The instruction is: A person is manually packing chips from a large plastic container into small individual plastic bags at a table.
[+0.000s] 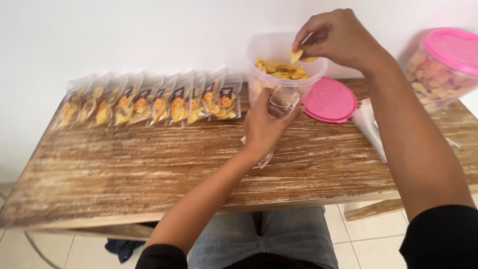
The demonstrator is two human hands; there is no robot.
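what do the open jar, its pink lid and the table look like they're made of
Open jar: clear, slightly frosted plastic, since the chips show through its wall. Pink lid: opaque, smooth plastic with a moulded rim, probably. Table: wood, with visible grain and a worn, whitewashed finish.

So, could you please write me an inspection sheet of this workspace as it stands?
Surface: worn wooden table, streaked pale.
Job's things: open clear tub of yellow chips; clear pouch held open in front of it; one chip pinched above the tub.
Clutter: row of filled pouches at the back left; pink lid lying flat beside the tub; stack of empty pouches; second tub with pink lid at far right.
Grippers: left hand holds the pouch; right hand holds the chip.
Cables: nothing seen.
Surroundings: white wall behind; tiled floor below; dark cloth under the table.
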